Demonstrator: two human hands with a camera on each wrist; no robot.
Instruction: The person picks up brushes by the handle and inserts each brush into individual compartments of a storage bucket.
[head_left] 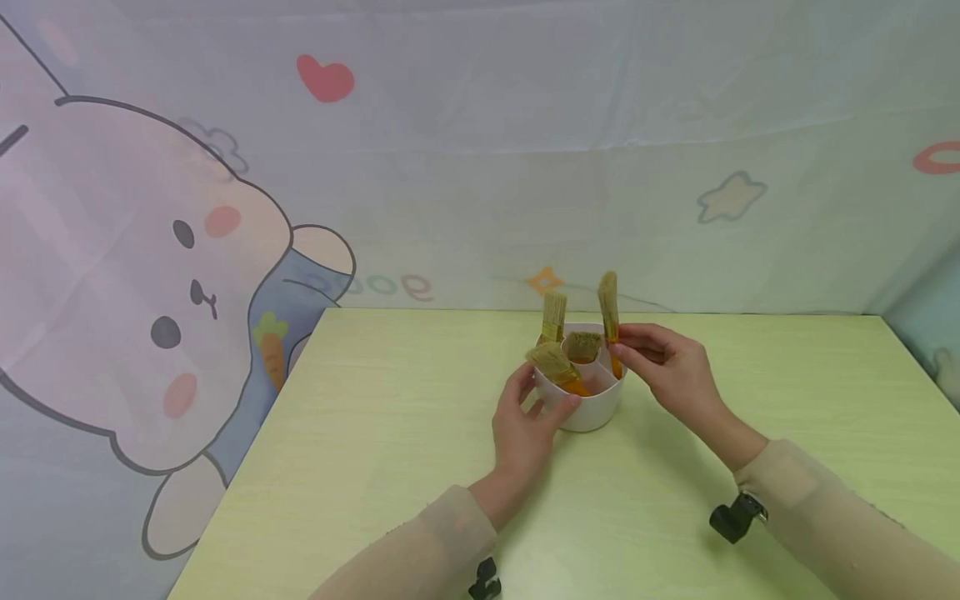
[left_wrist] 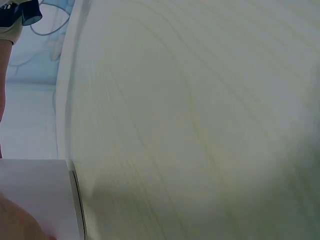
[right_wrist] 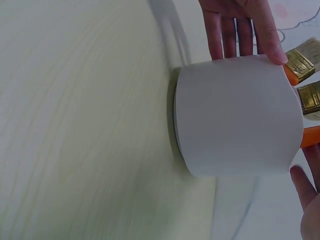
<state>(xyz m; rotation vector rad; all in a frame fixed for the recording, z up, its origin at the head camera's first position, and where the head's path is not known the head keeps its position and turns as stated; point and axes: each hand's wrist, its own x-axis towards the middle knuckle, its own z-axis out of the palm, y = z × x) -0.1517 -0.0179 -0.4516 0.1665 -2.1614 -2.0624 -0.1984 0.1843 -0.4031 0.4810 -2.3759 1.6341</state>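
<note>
A white round holder (head_left: pixel 592 414) with inner dividers stands on the table, with several orange-handled paintbrushes in it. My left hand (head_left: pixel 527 433) holds its left side, thumb at the front near the rim; the right wrist view shows that hand (right_wrist: pixel 240 15) against the holder (right_wrist: pixel 235 117). With thumb and fingers, my right hand (head_left: pixel 678 375) pinches the orange handle of an upright paintbrush (head_left: pixel 608 304) at the right compartment. One wide paintbrush (head_left: pixel 553 364) leans left over the front rim. Another paintbrush (head_left: pixel 554 312) rises at the back left, and a paintbrush (head_left: pixel 583 345) sits in the centre compartment.
The pale yellow-green table (head_left: pixel 375 433) extends around the holder on both sides. Behind its back edge hangs a cloth (head_left: pixel 480 167) printed with a cartoon animal and a heart. Small black devices (head_left: pixel 733 518) are strapped at both wrists.
</note>
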